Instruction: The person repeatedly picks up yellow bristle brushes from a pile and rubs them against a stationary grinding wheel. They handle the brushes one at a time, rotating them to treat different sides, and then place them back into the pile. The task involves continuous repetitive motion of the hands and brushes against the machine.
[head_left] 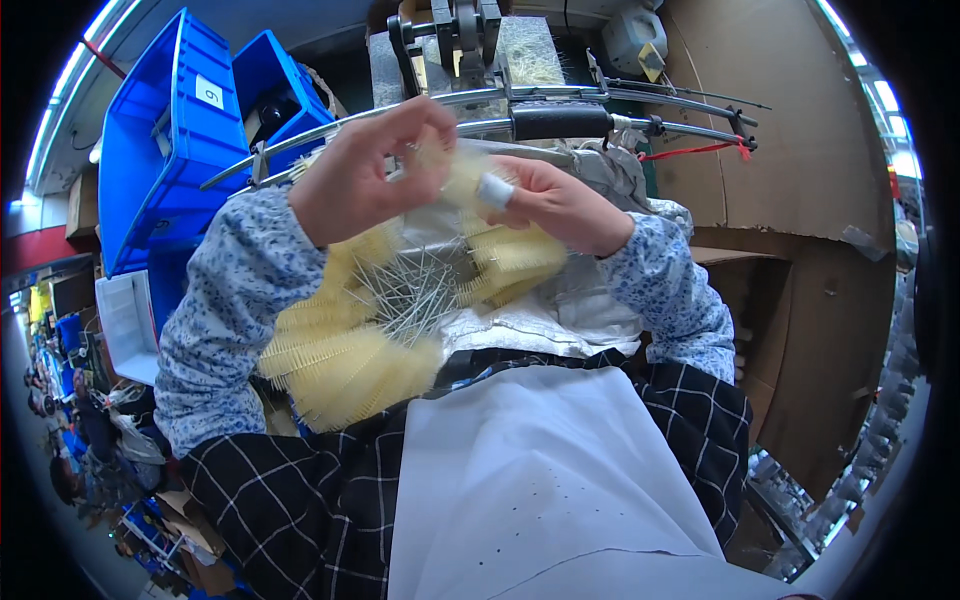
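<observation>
My left hand (375, 170) and my right hand (560, 203) meet in front of me, below a metal bar. Between them is a pale yellow bristle brush (462, 180), smeared by motion. The fingers of both hands are closed on it, and a white wrap covers my right thumb. Beneath my hands lies a heap of thin metal wire stems (408, 290). Yellow bristle brushes (345, 375) fan out on the left of these stems, and more yellow brushes (515, 258) lie on their right, under my right hand.
A machine (465, 35) with horizontal metal bars (560, 117) stands just beyond my hands. Tall blue bins (165, 150) are on the left, beside a white tray (128, 325). Large cardboard sheets (790, 120) wall off the right. A white apron (540, 480) covers my lap.
</observation>
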